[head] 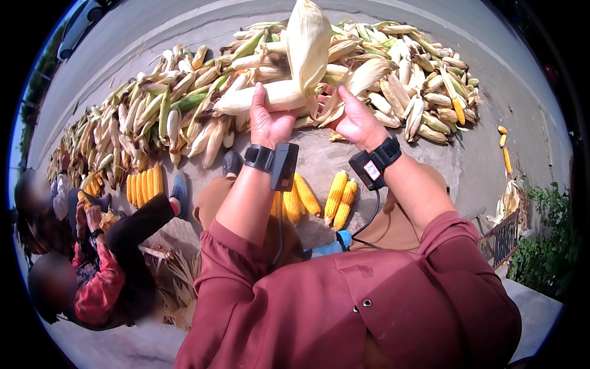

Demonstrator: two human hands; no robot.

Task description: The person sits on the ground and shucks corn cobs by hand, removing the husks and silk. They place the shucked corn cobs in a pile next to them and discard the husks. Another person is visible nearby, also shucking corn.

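Note:
My left hand (273, 121) grips an ear of corn (276, 97) that still has pale husk around it, thumb on top and fingers underneath. From the ear's stalk end a broad husk leaf (308, 41) stands up, peeled back. My right hand (357, 119) closes around loose dry husk (366, 78) at that same end, its fingers partly hidden. Both hands are above the near edge of a long heap of unhusked corn (198, 83). Below my wrists, bare yellow cobs (340, 198) lie on the concrete between my knees, some covered by my left forearm.
At left a seated person (99, 286) in a red top handles a cob. Bare cobs (145, 186) lie in a row near that person's blue shoe (180, 196). A few cobs (507, 160), a metal rack (500, 240) and a green shrub (544, 230) are at right.

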